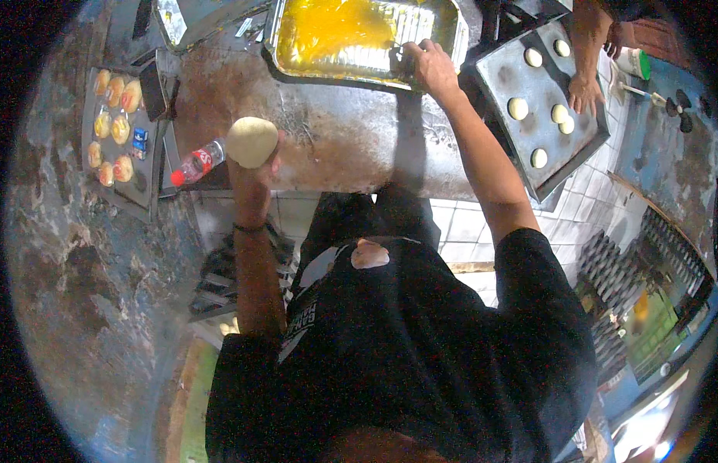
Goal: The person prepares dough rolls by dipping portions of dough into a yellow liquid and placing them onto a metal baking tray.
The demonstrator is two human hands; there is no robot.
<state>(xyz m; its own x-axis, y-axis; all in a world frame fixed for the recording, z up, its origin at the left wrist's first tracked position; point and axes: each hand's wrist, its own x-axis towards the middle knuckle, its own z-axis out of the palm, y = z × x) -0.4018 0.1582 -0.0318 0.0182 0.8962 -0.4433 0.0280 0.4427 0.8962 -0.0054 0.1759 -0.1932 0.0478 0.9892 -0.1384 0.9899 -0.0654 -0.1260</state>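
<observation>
On my left hand rests a pale flattened round of dough, held above the table's near edge; it covers most of the palm and fingers. My right hand reaches over the near right side of a foil-like metal tray. Its fingers are closed on a small dark tool whose kind I cannot make out. Glossy yellow filling fills the left and middle of that tray, while the right part shows bare ridged metal thinly smeared with yellow.
A baking sheet with several pale dough rounds lies at the right, another person's hand on it. At the left are a red-capped bottle and a tray of wrapped buns with a blue packet. The worn metal table runs before me.
</observation>
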